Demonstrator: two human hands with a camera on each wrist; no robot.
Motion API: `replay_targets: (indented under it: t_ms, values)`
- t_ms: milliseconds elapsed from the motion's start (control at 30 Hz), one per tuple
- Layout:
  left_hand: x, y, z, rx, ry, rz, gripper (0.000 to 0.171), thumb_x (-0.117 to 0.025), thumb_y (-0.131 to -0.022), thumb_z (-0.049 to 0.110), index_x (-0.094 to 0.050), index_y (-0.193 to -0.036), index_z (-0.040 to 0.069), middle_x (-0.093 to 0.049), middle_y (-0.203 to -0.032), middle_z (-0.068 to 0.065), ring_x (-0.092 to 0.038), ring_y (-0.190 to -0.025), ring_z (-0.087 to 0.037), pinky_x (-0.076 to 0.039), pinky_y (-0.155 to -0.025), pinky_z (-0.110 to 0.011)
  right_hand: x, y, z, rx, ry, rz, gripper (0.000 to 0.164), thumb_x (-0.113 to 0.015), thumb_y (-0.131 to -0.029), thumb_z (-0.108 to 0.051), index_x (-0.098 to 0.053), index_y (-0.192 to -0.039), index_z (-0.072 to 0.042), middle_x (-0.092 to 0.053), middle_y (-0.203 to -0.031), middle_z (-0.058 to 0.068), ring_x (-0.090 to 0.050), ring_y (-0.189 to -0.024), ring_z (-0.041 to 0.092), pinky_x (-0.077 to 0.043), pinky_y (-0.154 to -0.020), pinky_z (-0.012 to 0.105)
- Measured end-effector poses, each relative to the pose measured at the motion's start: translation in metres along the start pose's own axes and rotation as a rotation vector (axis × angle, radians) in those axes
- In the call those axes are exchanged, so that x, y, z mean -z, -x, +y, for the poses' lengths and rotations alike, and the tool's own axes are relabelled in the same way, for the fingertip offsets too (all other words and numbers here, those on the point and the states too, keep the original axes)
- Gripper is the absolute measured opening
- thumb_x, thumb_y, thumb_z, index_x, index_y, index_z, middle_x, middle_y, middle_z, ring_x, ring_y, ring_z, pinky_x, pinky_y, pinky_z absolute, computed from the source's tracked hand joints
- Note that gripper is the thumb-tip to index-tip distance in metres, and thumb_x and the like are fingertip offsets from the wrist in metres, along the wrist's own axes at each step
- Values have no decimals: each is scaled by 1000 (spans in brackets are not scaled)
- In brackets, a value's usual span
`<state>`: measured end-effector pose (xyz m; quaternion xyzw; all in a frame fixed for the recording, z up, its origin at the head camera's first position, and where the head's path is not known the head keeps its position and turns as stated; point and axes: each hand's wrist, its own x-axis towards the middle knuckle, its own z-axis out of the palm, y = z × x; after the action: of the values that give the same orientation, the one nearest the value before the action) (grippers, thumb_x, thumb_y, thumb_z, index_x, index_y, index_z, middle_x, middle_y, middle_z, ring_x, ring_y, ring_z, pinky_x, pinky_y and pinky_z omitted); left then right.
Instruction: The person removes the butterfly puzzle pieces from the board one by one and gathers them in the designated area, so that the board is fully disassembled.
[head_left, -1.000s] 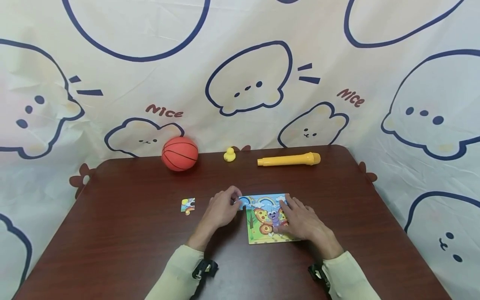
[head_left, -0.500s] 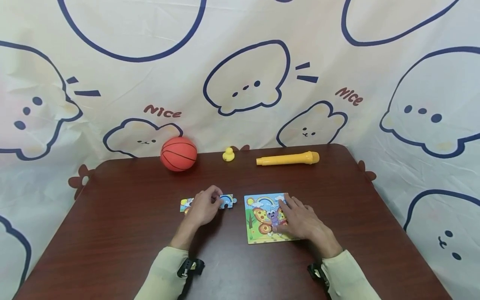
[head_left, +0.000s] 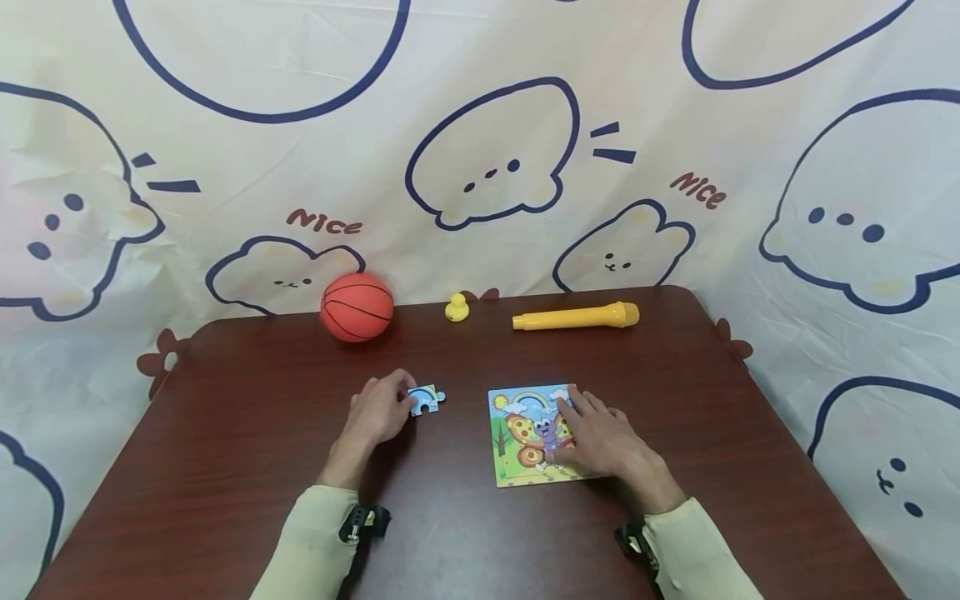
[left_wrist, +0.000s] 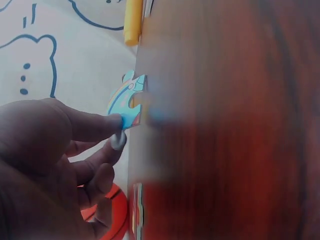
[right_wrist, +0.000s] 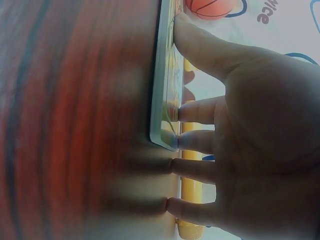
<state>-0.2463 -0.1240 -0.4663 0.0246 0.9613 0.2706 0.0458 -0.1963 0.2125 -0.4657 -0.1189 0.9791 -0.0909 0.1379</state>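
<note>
In the head view my left hand (head_left: 372,414) pinches a blue jigsaw puzzle piece (head_left: 426,399) with a rainbow on it, between thumb and forefinger. The left wrist view has this puzzle piece (left_wrist: 126,106) held above the tabletop. Another jigsaw piece (left_wrist: 138,212) lies flat on the table below that hand; the hand covers it in the head view. To the right is a square puzzle board (head_left: 513,468) with a cartoon butterfly picture. My right hand (head_left: 606,442) rests on its right side, fingers spread, thumb and some fingertips touching the board (right_wrist: 162,107), hiding part of it.
Along the back of the dark wooden table (head_left: 225,467) stand a red toy basketball (head_left: 357,307), a yellow rubber duck (head_left: 457,308) and a yellow toy microphone (head_left: 576,317). A white cloth printed with cartoon clouds (head_left: 480,125) hangs right behind the table edge.
My left hand has drawn the rainbow piece away from the board's upper left and carried it left, over the other piece. My right hand has stayed on the board.
</note>
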Motion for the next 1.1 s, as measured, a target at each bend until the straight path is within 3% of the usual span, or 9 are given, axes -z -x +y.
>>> replay_targets:
  t_ms: [267, 433, 1100]
  values:
    - [2, -5, -11, 3, -21, -49, 24, -65, -91, 19, -62, -114, 14, -65, -95, -5, -54, -89, -22, -34, -78, -42, 0, 0, 1, -6, -5, -2, 95, -65, -78, -65, -33, -151, -12, -19, -161, 15, -24, -145, 40, -25, -107, 67]
    - [2, -7, -12, -1, -32, -56, 25, -64, -92, 20, -62, -116, 14, -65, -99, -7, -53, -94, -25, -32, -80, -43, 0, 1, 1, -15, -9, -9, 94, -65, -78, -64, -33, -151, -13, -19, -161, 14, -23, -146, 40, -25, -108, 67]
    - [0, -1, -5, 7, -67, -50, 37, -73, -85, 27, -64, -118, 12, -56, -115, -11, -43, -107, -28, -27, -86, -48, 1, 3, 0, -13, -55, 4, 93, -71, -77, -58, -35, -150, -13, -21, -161, 14, -27, -145, 36, -24, -109, 65]
